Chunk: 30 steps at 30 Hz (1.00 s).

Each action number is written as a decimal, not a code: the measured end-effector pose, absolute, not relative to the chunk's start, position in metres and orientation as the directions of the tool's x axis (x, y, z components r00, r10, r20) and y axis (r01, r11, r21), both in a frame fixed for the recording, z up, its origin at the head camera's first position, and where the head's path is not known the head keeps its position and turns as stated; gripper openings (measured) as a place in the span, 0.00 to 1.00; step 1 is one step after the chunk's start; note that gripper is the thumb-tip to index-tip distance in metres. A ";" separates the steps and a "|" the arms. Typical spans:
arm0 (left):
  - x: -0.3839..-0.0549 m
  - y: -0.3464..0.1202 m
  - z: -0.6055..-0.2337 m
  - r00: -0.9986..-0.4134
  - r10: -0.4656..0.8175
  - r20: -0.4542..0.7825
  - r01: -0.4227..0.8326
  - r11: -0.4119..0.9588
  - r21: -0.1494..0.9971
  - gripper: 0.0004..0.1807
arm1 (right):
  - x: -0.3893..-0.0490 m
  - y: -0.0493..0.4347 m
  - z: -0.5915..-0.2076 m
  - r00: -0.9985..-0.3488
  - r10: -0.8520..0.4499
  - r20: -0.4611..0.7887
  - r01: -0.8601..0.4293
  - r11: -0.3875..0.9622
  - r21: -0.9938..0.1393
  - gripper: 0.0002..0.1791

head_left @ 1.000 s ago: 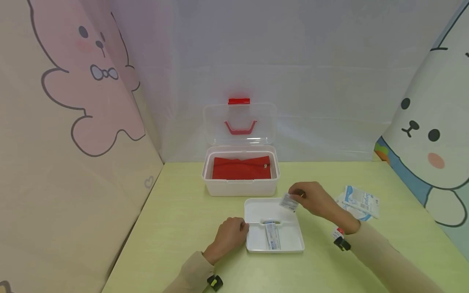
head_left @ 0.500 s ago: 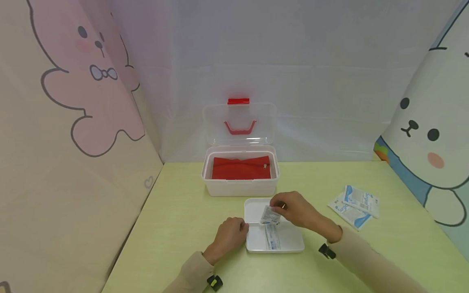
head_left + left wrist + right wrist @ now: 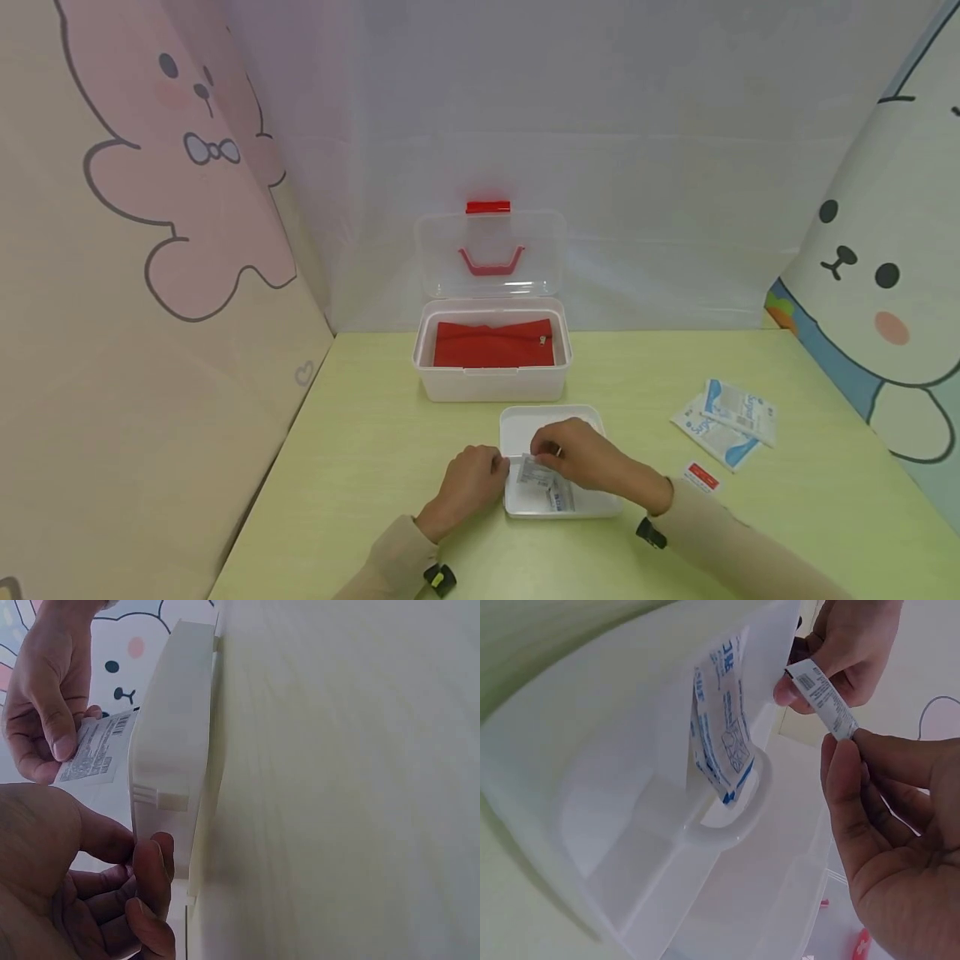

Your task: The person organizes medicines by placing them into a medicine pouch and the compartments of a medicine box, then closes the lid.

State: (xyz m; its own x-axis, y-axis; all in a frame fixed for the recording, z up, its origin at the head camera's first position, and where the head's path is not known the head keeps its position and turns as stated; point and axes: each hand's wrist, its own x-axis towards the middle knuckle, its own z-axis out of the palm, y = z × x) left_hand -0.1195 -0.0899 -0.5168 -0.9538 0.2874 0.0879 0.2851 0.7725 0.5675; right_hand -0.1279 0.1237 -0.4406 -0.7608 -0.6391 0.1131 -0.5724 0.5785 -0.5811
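A shallow white tray (image 3: 517, 429) with a divider lies on the table before me. At its left edge, my left hand (image 3: 471, 482) holds the rim; in the left wrist view its thumb and curled fingers meet the tray wall (image 3: 169, 727). Above the tray's near compartment, my right hand (image 3: 581, 454) pinches a small flat sachet (image 3: 825, 701) with fine print and a barcode between thumb and forefinger. Narrow paper packets (image 3: 724, 720) with blue print, resembling bandage strips, lie in the tray; the sachet partly covers them in the head view.
Behind the tray stands a white box (image 3: 495, 385) with its clear lid (image 3: 487, 229) raised and a red zipped pouch (image 3: 491, 346) inside. Two blue-and-white packets (image 3: 741, 412) overlap at the right. A small red-and-white packet (image 3: 702, 477) lies beside the right forearm.
My right hand has carried the sachet left and toward me, from the tray's far right corner to over its near compartment. The left hand has stayed at the rim.
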 end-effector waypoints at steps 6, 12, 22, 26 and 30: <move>-0.119 -0.090 -0.516 -0.952 0.290 0.097 0.292 0.767 0.572 0.17 | -0.125 0.117 -0.449 -0.732 -0.669 0.131 -0.608 0.553 -0.570 0.04; -0.119 -0.091 -0.517 -0.952 0.289 0.101 0.293 0.766 0.572 0.18 | -0.123 0.112 -0.458 -0.710 -0.693 0.124 -0.626 0.540 -0.562 0.04; -0.118 -0.091 -0.517 -0.951 0.289 0.112 0.301 0.767 0.567 0.19 | -0.119 0.104 -0.464 -0.698 -0.709 0.103 -0.651 0.568 -0.504 0.05; -0.118 -0.091 -0.516 -0.949 0.294 0.115 0.306 0.762 0.571 0.20 | -0.119 0.103 -0.467 -0.693 -0.714 0.101 -0.668 0.583 -0.463 0.05; -0.118 -0.091 -0.517 -0.949 0.295 0.113 0.305 0.764 0.569 0.19 | -0.120 0.103 -0.468 -0.701 -0.708 0.088 -0.664 0.603 -0.442 0.04</move>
State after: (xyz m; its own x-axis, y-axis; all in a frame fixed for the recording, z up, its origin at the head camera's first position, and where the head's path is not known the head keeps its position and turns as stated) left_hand -0.1182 -0.0913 -0.5172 -0.9490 0.2945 0.1127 0.3047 0.7641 0.5687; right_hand -0.1199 0.1031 -0.4683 -0.7008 -0.7079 0.0877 -0.6642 0.6028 -0.4422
